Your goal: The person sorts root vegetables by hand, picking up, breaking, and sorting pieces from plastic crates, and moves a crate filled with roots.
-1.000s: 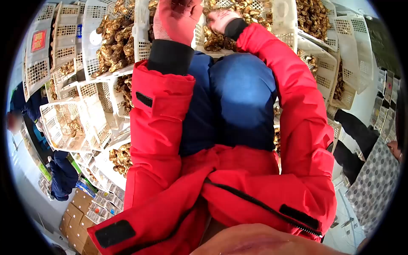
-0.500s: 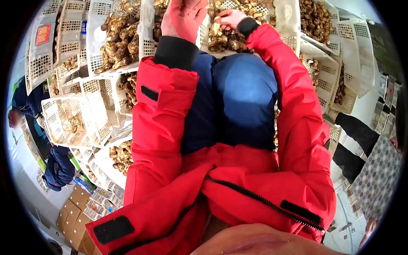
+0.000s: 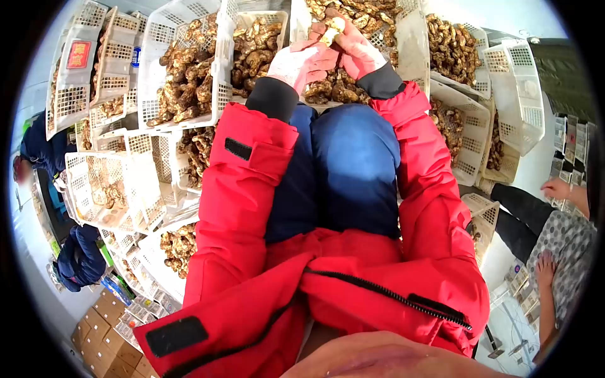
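Between my two hands, above a white plastic crate (image 3: 411, 47), is a pale, cream-coloured mushroom (image 3: 333, 30). My right hand (image 3: 360, 51) pinches it from the right, thumb and fingers closed around its side. My left hand (image 3: 304, 63) has its fingers bent against the mushroom's lower left end; the exact contact is partly hidden. Below the hands, brown mushrooms (image 3: 339, 88) lie piled in the near part of the crate, and more brown mushrooms (image 3: 368, 14) fill its far part.
Crates of mushrooms stand on the left (image 3: 186, 82) and right (image 3: 450, 47), some stacked. A nearly bare crate (image 3: 104, 179) sits at the lower left. A person in a patterned top (image 3: 561, 252) is at the right; another in dark blue clothing (image 3: 82, 255) is at the left.
My right hand has come up from the pile and now holds the pale mushroom. My left hand, raised and open before, has lowered and moved right to meet it.
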A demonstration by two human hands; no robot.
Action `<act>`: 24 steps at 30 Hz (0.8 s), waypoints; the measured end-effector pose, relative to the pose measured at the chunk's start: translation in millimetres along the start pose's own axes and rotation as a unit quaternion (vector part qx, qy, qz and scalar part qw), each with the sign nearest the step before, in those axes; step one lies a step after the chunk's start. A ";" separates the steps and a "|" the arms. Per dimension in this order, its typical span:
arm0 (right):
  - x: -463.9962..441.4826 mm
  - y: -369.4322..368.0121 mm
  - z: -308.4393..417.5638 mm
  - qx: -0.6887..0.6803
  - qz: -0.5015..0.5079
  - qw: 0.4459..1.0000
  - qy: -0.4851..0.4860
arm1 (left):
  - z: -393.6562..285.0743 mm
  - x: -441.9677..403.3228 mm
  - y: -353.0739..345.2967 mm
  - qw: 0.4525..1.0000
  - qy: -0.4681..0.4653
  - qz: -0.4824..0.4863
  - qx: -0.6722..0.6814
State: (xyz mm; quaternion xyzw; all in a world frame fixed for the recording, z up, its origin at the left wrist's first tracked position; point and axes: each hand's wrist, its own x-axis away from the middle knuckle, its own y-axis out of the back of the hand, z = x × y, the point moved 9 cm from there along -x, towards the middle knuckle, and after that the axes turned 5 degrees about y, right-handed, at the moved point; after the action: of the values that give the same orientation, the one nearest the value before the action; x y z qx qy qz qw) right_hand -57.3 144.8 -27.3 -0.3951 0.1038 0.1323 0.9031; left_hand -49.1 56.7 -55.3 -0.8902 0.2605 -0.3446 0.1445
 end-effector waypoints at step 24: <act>3.1 9.3 3.4 -0.048 0.002 0.998 0.045 | -9.4 -0.3 -5.7 0.996 -0.074 0.035 -0.021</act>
State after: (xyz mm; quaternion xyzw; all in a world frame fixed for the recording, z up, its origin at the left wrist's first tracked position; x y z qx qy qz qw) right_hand -57.1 153.9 -32.3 -0.4435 0.1385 0.1209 0.8772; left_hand -53.7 60.8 -46.2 -0.9062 0.2877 -0.2674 0.1566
